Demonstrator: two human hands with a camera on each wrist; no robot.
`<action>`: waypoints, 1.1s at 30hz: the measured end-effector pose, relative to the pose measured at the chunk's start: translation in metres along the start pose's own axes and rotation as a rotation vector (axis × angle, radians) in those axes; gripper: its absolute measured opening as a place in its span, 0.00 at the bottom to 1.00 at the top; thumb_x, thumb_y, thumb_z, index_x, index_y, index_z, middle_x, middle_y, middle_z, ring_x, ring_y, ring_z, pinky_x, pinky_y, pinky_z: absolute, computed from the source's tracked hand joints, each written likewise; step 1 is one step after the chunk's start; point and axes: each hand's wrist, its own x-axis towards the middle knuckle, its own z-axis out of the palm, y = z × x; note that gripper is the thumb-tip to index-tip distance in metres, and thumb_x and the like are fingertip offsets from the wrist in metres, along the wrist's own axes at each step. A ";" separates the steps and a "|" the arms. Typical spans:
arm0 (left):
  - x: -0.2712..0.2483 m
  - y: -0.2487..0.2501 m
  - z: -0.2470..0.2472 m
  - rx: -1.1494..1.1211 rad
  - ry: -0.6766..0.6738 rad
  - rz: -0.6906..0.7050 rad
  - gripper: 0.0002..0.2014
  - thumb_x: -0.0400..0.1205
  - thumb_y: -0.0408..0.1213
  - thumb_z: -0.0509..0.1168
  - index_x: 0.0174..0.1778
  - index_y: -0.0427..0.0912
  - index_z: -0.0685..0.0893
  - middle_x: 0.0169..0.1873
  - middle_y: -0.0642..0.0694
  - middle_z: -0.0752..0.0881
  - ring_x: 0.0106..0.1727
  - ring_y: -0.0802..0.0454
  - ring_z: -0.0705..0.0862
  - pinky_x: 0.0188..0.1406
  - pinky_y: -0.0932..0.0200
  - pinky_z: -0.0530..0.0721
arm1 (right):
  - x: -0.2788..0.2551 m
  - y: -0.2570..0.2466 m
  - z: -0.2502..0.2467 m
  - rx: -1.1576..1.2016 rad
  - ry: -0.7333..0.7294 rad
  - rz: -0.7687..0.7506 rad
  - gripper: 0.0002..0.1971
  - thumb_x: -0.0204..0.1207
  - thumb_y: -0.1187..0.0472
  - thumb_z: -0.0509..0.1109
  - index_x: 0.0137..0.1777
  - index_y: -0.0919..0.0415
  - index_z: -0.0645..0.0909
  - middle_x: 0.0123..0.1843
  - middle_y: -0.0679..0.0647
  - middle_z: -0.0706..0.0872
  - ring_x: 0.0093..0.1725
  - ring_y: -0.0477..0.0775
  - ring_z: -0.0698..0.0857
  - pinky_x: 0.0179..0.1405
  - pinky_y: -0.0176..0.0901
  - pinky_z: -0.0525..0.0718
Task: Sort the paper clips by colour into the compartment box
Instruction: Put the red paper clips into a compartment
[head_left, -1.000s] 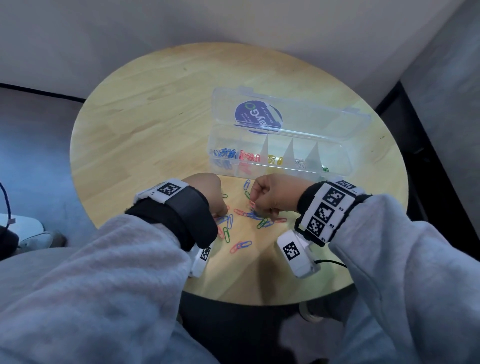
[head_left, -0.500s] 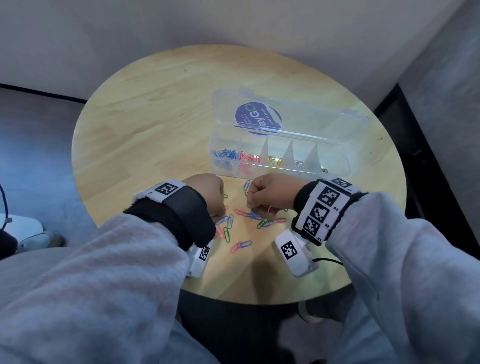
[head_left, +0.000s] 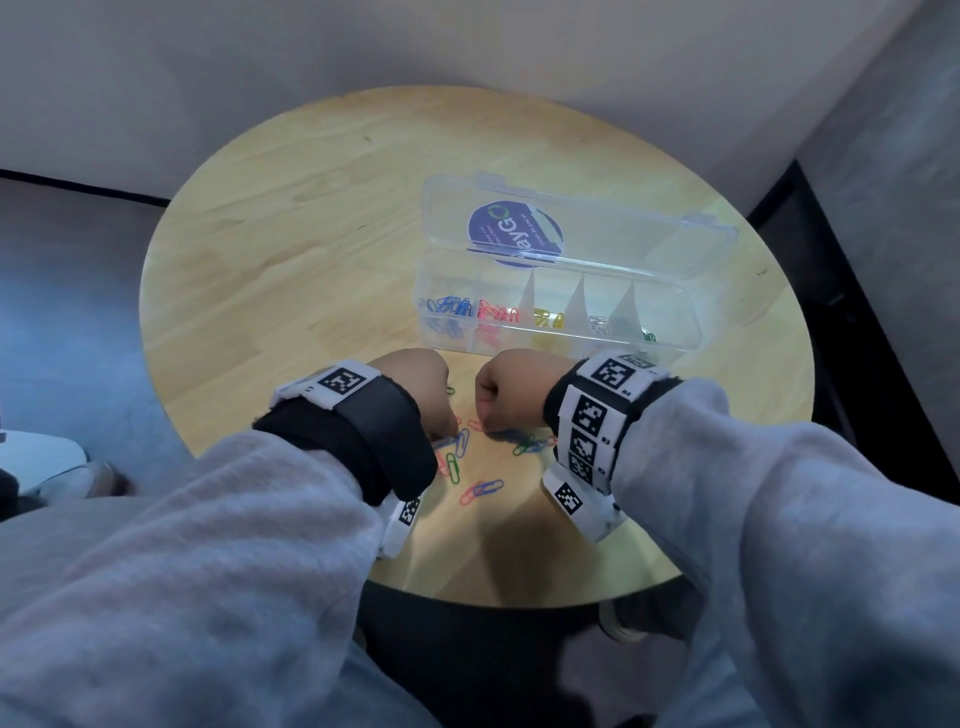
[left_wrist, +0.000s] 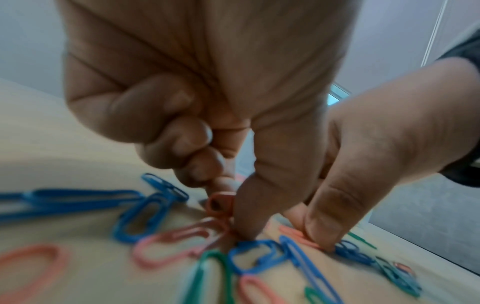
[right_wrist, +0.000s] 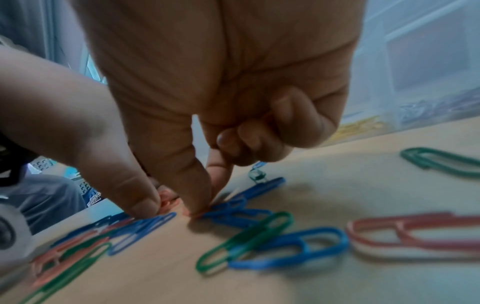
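Both hands have barely moved; the left hand (left_wrist: 207, 127) still pinches a red paper clip (left_wrist: 219, 203). Right hand (right_wrist: 221, 123) presses its fingertips (right_wrist: 197, 205) on blue clips (right_wrist: 233, 211) right beneath it. Behind sits the clear plastic compartment box (head_left: 675, 332) on the round wooden counter (head_left: 291, 270).

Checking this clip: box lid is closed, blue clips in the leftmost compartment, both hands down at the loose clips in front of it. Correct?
Not quite. The box is open: in the head view its lid is folded back. The rest holds: blue clips fill the leftmost compartment, and the left hand and right hand are down at the loose clips in front of it.
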 end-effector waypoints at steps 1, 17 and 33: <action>0.000 0.000 0.000 0.010 -0.002 0.005 0.06 0.72 0.40 0.71 0.41 0.42 0.86 0.28 0.48 0.81 0.38 0.47 0.81 0.33 0.61 0.74 | 0.001 0.001 0.001 0.017 -0.012 0.011 0.06 0.70 0.66 0.69 0.34 0.57 0.77 0.33 0.49 0.78 0.39 0.52 0.77 0.27 0.35 0.71; -0.025 -0.019 -0.037 -1.018 -0.013 0.069 0.17 0.77 0.21 0.58 0.23 0.42 0.68 0.23 0.44 0.79 0.23 0.54 0.73 0.17 0.71 0.69 | -0.008 0.009 0.006 0.106 -0.006 0.019 0.11 0.68 0.64 0.73 0.28 0.54 0.76 0.27 0.46 0.78 0.35 0.51 0.78 0.29 0.35 0.74; -0.034 -0.025 -0.027 -0.558 -0.021 -0.072 0.06 0.79 0.40 0.63 0.41 0.41 0.76 0.28 0.47 0.73 0.28 0.48 0.70 0.25 0.64 0.64 | -0.045 0.063 0.010 1.291 0.057 0.205 0.16 0.79 0.77 0.49 0.41 0.66 0.77 0.29 0.58 0.69 0.17 0.45 0.72 0.13 0.29 0.71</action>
